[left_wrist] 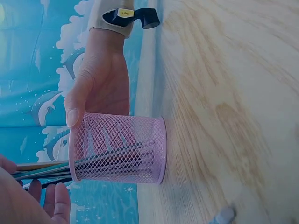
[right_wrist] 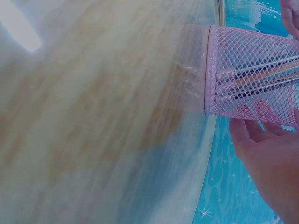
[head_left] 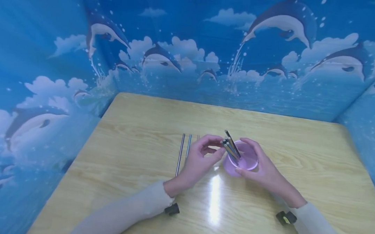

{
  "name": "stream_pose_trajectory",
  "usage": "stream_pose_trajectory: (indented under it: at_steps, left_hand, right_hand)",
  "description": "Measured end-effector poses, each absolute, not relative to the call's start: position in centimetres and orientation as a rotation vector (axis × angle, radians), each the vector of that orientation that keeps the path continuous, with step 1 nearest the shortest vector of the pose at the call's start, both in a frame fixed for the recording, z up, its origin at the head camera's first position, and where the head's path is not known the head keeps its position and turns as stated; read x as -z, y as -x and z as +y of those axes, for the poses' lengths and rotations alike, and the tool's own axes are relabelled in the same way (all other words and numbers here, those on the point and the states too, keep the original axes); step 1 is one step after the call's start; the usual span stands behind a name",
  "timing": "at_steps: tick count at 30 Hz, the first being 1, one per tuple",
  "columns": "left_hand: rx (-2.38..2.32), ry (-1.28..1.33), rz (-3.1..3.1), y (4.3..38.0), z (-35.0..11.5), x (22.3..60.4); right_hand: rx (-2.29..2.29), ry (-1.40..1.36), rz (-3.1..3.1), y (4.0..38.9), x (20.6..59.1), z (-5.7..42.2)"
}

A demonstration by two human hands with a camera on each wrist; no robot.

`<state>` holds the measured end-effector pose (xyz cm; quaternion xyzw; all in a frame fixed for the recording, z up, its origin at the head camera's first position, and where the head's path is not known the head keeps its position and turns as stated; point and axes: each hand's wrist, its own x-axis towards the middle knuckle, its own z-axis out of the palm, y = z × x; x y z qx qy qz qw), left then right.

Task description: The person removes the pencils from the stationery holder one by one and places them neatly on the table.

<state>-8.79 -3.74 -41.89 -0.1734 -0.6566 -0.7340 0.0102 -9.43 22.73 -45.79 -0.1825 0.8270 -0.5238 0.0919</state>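
A pink mesh pen cup [head_left: 231,170] stands upright on the table, its rim facing up. My right hand [head_left: 265,171] grips it from the right, thumb at the near rim and fingers round the far side. Several thin coloured sticks [head_left: 232,149] lean out of the cup to the left; the mesh shows their lower ends inside [right_wrist: 261,77]. At their upper ends, my left hand [head_left: 199,161] holds them between thumb and fingers. Whether they are pencils or straws I cannot tell. Left of the cup lie a dark purple stick [head_left: 180,154] and a blue stick [head_left: 189,145], partly behind my left hand.
Beside the blue stick, the tip of one more thin stick [head_left: 198,136] shows past my left hand. The wood-grain table [head_left: 136,128] meets dolphin-printed curtains [head_left: 183,75] at the back and sides. Each wrist wears a small black camera [head_left: 172,209].
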Motion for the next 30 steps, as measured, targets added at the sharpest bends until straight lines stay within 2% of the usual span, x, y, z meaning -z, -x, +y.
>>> stream_pose_trajectory:
  at_steps: [15, 30]
  left_hand:
    - [2.259, 0.505, -1.953, 8.7, -3.6, 42.0]
    - [2.415, 0.525, -1.622, 8.9, -4.8, 40.1]
  right_hand:
    - [1.582, 0.589, 2.454, 9.3, 46.0, 22.7]
    - [1.586, 0.600, 2.460, 9.3, 45.8, 22.7]
